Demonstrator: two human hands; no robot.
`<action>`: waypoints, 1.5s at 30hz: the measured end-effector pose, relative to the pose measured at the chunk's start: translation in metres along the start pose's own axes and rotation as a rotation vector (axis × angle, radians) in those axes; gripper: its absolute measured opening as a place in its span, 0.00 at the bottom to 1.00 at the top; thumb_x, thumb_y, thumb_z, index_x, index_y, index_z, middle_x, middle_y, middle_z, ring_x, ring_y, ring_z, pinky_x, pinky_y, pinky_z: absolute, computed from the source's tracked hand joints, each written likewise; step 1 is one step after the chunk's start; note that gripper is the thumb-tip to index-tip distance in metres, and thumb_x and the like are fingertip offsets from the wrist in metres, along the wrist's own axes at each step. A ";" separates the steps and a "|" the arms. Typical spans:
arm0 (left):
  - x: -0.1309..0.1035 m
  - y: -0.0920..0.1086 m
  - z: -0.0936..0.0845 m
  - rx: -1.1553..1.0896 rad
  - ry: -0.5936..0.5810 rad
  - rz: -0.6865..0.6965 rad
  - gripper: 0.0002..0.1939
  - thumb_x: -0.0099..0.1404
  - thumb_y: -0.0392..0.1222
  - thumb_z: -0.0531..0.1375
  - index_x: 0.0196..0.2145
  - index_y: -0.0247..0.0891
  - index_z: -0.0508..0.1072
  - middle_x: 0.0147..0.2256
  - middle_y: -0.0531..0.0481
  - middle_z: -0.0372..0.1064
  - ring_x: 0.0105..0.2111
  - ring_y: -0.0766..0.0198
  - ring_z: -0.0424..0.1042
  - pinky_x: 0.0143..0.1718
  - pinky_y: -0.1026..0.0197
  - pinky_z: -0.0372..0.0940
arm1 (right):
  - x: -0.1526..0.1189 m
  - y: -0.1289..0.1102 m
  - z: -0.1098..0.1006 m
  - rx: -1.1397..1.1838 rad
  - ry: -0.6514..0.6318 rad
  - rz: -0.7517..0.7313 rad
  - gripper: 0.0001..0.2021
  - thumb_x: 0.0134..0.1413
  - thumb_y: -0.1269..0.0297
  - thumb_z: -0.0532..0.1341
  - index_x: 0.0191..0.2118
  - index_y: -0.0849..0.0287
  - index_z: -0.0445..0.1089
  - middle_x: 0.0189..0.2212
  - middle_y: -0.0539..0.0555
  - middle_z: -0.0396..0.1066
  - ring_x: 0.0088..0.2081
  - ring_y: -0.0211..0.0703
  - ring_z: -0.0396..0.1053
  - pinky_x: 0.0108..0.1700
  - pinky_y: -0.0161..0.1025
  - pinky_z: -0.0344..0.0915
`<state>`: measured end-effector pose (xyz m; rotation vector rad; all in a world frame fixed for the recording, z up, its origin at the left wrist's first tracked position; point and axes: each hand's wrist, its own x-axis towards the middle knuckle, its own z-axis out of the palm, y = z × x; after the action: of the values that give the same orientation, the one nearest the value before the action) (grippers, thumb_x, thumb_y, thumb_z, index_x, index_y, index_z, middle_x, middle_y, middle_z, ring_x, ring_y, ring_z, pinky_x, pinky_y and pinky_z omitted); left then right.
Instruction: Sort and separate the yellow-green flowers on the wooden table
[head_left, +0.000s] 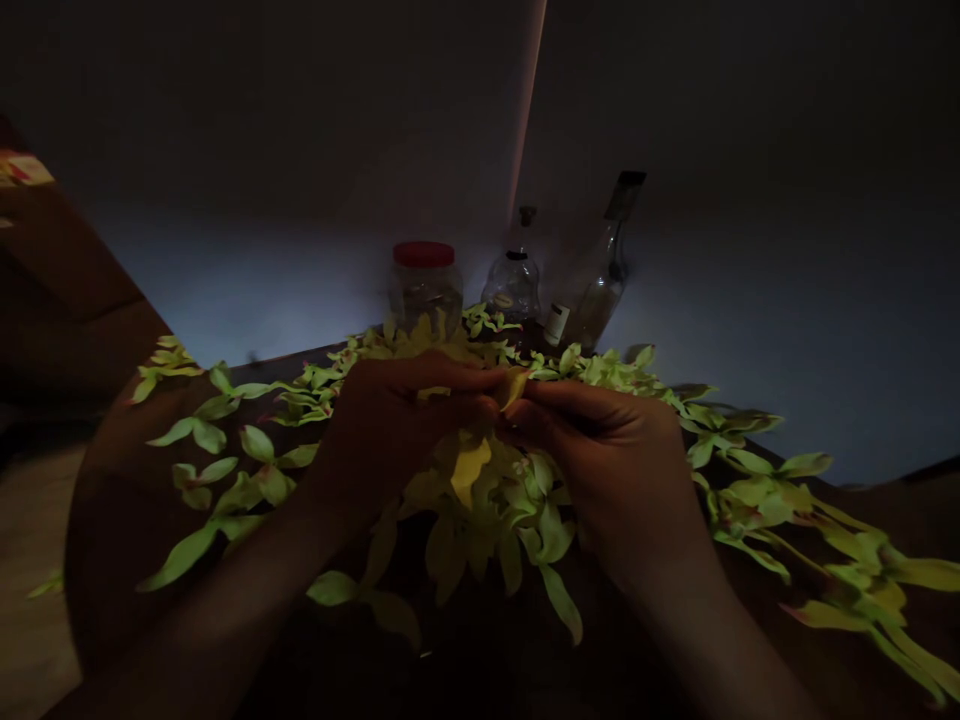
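In the head view, the left hand point(397, 410) and the right hand point(607, 430) are close together, finger and thumb pinching a small yellow petal point(514, 388) between them. A yellow strip point(470, 472) hangs just under the hands. Green flowers point(555, 530) lie below them and on both sides, on the dark counter point(112, 490). Past the hands stand a red-lidded jar point(424, 285), a round bottle point(511, 285) and a tall bottle point(602, 295).
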<state>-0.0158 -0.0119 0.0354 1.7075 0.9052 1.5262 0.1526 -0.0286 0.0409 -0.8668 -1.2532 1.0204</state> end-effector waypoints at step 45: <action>0.022 -0.016 -0.032 0.365 0.561 -0.030 0.03 0.65 0.40 0.63 0.34 0.40 0.77 0.31 0.51 0.75 0.30 0.64 0.70 0.30 0.62 0.62 | 0.032 0.033 -0.040 -0.140 0.337 0.023 0.10 0.48 0.63 0.69 0.36 0.62 0.79 0.28 0.54 0.78 0.29 0.41 0.75 0.36 0.40 0.73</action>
<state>-0.0466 0.0162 0.0368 1.5017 1.5663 1.9536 0.1882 0.0134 0.0158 -1.1128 -1.0366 0.7709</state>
